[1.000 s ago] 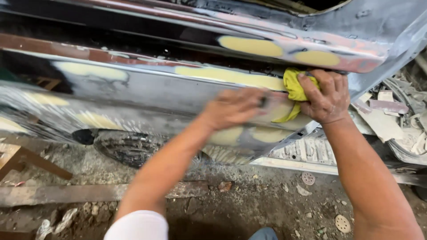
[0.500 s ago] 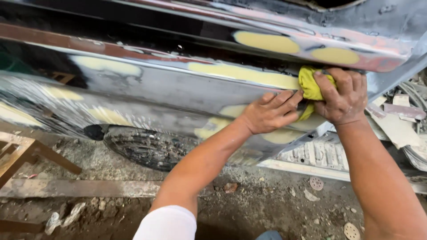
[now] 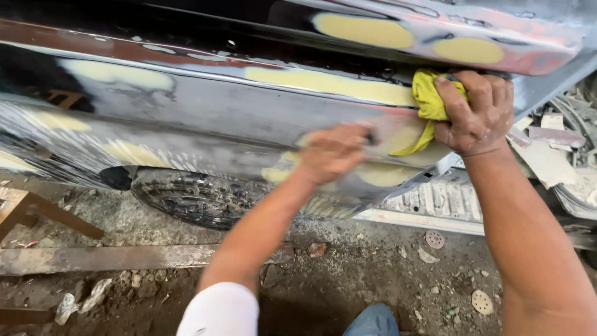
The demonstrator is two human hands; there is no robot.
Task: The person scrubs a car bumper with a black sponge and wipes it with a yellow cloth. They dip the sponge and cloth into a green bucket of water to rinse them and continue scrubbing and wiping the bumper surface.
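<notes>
Head view shows the right hand (image 3: 476,115) bunching a soft, limp yellow cloth (image 3: 429,102), best gripped wadded, against the stiff dark filler-patched car panel (image 3: 205,112) at upper right, while the blurred left hand (image 3: 333,152) presses mid-frame, grip unclear.

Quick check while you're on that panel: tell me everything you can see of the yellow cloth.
The yellow cloth looks like soft woven fabric, bright yellow, crumpled into a wad. The right hand grips it, fingers curled over its right side, pressing it against the car body panel just below the upper ridge. A loose tail hangs down and left from the fist, lying across a patch of pale yellow filler. It shows no obvious stains. The left hand, blurred, is on the panel beside the tail; contact with the cloth cannot be told.
</notes>
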